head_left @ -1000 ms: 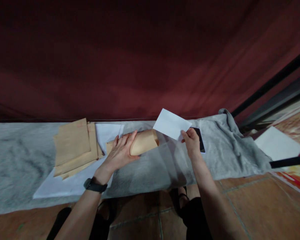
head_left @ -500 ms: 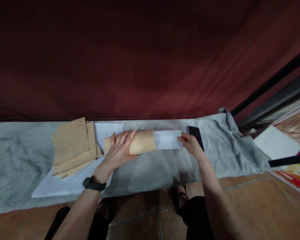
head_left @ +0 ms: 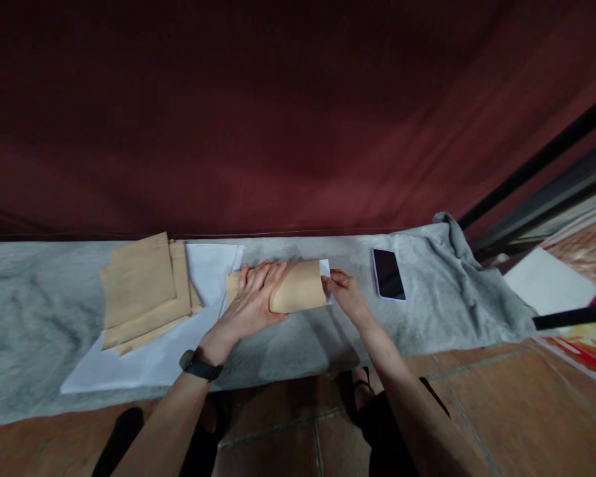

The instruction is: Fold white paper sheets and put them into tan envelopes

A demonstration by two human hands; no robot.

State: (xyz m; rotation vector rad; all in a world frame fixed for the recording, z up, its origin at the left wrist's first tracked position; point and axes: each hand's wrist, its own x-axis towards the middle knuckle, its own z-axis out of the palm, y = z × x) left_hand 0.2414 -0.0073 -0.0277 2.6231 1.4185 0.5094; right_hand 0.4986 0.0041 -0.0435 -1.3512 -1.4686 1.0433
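A brown paper envelope (head_left: 300, 286) bulges upward in front of me, its mouth facing right. Across its left part lies my left hand (head_left: 254, 293), gripping it with the thumb near the lower edge and the fingers over the top. A short strip of a folded white paper (head_left: 325, 266) sticks out of the mouth; the rest is hidden inside. My right hand (head_left: 344, 291) pinches that paper's right end, fingertips close to the opening. To the left, several more brown envelopes (head_left: 139, 281) are stacked loosely on white sheets (head_left: 124, 371).
A grey cloth (head_left: 298, 344) covers the narrow surface. A phone (head_left: 389, 274) lies on it, right of my right hand. Behind hangs a dark red curtain (head_left: 278, 132). Dark bars (head_left: 541, 162) and a white sheet (head_left: 551, 281) are at the right.
My right hand has moved left, sliding most of the white paper into the envelope. My left hand and the envelope have shifted slightly right. The phone is now uncovered.
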